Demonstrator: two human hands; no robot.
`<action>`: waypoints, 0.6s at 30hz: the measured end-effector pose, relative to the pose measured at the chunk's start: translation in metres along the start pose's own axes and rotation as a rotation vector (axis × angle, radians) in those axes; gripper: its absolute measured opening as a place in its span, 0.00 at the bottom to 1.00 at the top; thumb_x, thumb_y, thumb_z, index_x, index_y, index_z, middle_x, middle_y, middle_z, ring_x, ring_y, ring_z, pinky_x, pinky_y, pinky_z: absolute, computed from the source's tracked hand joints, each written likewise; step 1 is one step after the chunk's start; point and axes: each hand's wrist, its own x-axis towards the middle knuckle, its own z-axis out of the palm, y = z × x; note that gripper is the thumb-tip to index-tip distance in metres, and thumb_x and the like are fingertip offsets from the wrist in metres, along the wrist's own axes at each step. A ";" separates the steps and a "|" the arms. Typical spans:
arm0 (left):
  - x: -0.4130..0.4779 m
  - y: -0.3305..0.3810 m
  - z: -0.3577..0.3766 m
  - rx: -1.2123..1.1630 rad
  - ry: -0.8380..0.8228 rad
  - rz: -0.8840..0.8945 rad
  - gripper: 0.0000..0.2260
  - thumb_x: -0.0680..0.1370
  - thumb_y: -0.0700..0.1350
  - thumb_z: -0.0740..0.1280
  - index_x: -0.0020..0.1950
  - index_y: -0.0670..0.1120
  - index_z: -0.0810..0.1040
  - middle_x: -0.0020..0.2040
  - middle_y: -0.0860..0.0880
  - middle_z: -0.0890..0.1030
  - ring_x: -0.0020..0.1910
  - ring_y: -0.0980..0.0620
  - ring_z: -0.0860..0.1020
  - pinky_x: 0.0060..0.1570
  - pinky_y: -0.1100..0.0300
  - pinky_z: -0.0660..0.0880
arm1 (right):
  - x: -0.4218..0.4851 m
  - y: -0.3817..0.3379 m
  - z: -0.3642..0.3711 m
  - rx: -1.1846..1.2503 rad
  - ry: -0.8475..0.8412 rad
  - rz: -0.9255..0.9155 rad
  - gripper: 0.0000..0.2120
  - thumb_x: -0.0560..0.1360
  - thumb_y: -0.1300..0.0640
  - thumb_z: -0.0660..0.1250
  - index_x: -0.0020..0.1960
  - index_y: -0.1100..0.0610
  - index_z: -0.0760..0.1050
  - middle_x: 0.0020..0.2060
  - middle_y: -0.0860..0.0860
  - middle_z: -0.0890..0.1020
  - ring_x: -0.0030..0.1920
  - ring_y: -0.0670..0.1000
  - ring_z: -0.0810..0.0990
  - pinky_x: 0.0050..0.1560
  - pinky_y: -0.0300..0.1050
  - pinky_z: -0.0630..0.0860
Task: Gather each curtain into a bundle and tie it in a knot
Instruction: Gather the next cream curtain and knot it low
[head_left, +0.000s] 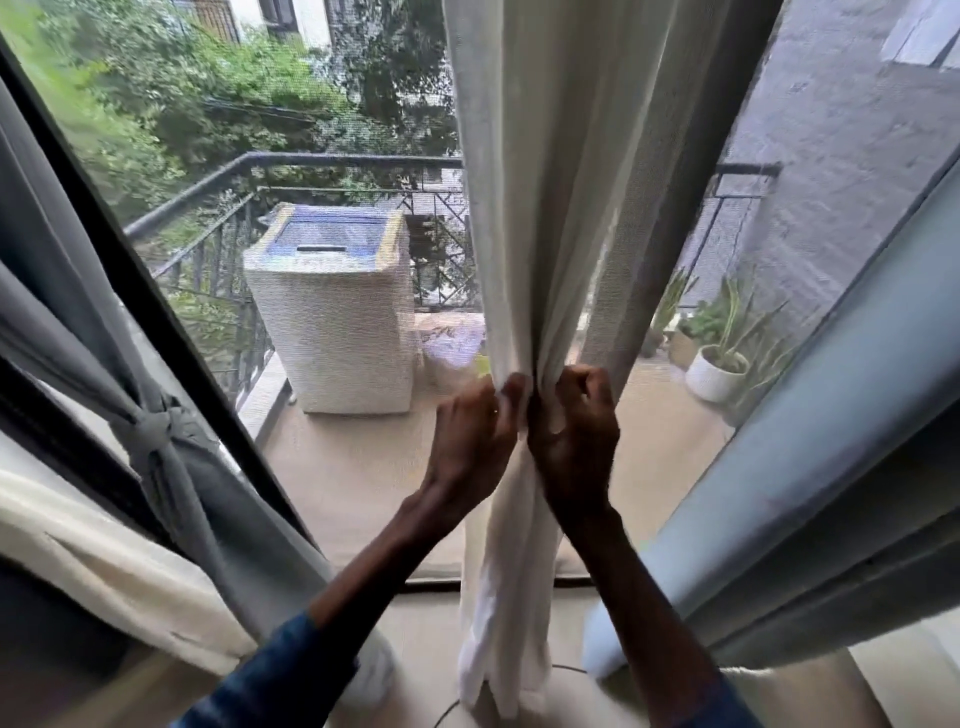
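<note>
Fingers (511, 392) of both hands were curled tight round the cream woven curtain (540, 208), pinching its folds into one narrow neck at mid-frame. The left hand (475, 447) gripped the bundle from 9 o'clock and the right hand (571, 441) from 3 o'clock, knuckles close together, neither plainly nearer than the other. The cloth's long axis ran from 12 to 6 o'clock, with wide pleats above the grip and a loose tail hanging below it toward the floor. That tail, at 6 o'clock from the fingers, looked to be the length any knot would be made from. Out at 9 o'clock a dark grey curtain (156, 431) hung already knotted, and at 3 o'clock a pale blue-grey curtain (810, 457) hung untied. Beyond the pane, at 11 o'clock, stood a covered white washing machine (332, 322).
</note>
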 end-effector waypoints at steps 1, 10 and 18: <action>0.003 0.008 0.001 -0.011 -0.055 0.012 0.20 0.83 0.55 0.58 0.35 0.48 0.71 0.27 0.50 0.76 0.27 0.56 0.78 0.29 0.57 0.75 | -0.003 -0.003 0.003 0.008 -0.043 0.017 0.09 0.77 0.61 0.71 0.56 0.59 0.77 0.49 0.55 0.75 0.46 0.49 0.75 0.42 0.36 0.68; 0.051 0.009 0.005 0.295 -0.053 -0.105 0.26 0.76 0.66 0.62 0.42 0.42 0.79 0.40 0.39 0.82 0.42 0.39 0.81 0.34 0.56 0.70 | 0.006 0.016 -0.013 0.376 -0.386 0.008 0.24 0.71 0.73 0.61 0.64 0.61 0.78 0.59 0.56 0.80 0.59 0.52 0.81 0.55 0.46 0.80; 0.046 -0.031 0.013 0.308 -0.323 -0.025 0.27 0.78 0.64 0.60 0.48 0.40 0.79 0.38 0.43 0.82 0.38 0.43 0.81 0.36 0.54 0.75 | -0.023 0.108 -0.009 0.351 -0.678 0.457 0.19 0.71 0.65 0.77 0.61 0.60 0.80 0.52 0.54 0.85 0.53 0.51 0.84 0.54 0.47 0.83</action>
